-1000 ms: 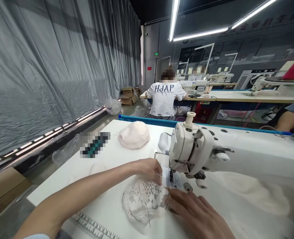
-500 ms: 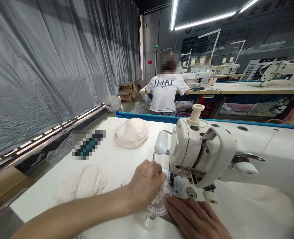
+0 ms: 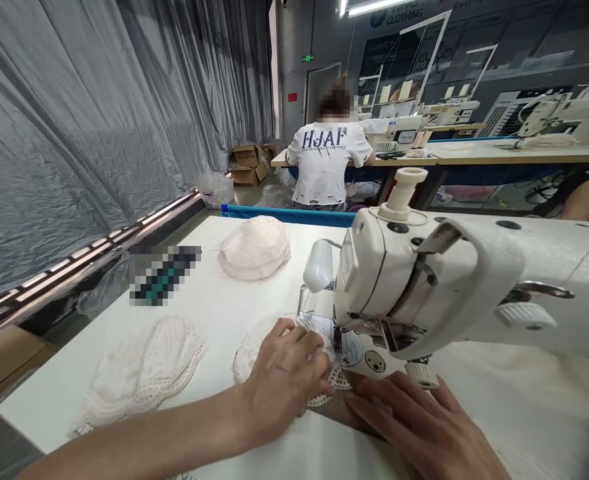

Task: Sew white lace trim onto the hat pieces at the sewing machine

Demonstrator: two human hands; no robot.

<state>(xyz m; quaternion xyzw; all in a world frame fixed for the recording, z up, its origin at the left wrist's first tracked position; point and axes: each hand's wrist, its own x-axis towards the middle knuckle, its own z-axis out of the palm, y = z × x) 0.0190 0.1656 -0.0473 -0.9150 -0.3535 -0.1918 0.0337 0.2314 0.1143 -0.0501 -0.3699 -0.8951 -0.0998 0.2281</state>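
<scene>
A white lace-edged fabric piece (image 3: 248, 350) lies beside the needle area of a white sewing machine (image 3: 364, 280). My left hand (image 3: 287, 377) is on top of it, fingers curled and closed on the cloth, hiding much of it. To the right, my right hand (image 3: 419, 423) lies low in front of the machine head, fingers stretched out, fingertips close to the scalloped lace edge. Whether they touch the lace I cannot tell. The presser foot (image 3: 338, 340) stands just past my left fingers.
A folded lace-trimmed piece (image 3: 167, 360) lies at left on the white table (image 3: 214, 307), and a round cream fabric stack (image 3: 255, 248) farther back. A pixelated dark object (image 3: 164, 277) is near the left edge. Ahead, a person in a white shirt (image 3: 327, 160) sits at another table.
The view has tilted down and shifted slightly. My left hand has moved a little left relative to the needle with the lace fabric, and my right hand has drawn back from the lace.
</scene>
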